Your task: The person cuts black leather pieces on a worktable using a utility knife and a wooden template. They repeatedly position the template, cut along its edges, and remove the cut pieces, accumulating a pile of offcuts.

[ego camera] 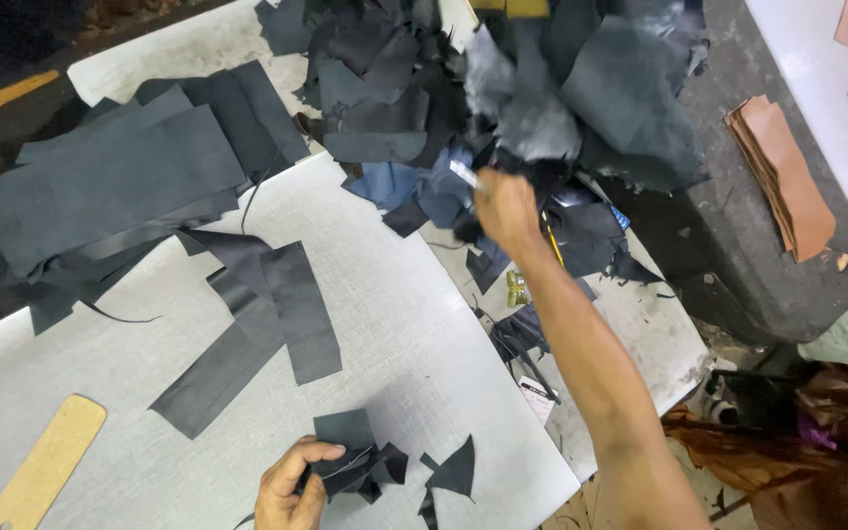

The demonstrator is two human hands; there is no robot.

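Near the board's front edge, dark scraps [355, 466] are clenched in the left hand [287, 486]. Farther out, the right hand [504, 208] is closed, seemingly on a small blade, at the leather heap [503, 88]. Pieces could be dragged off the white board [395, 334] by a snag.

Bright, even light falls from overhead on the pale worktop [395, 324], which shows mild glare near the top right. Shadows under the dark scraps are soft and short. The right hand [504, 208] and the heap of dark pieces [532, 88] are motion-blurred. The top-left corner lies dim.
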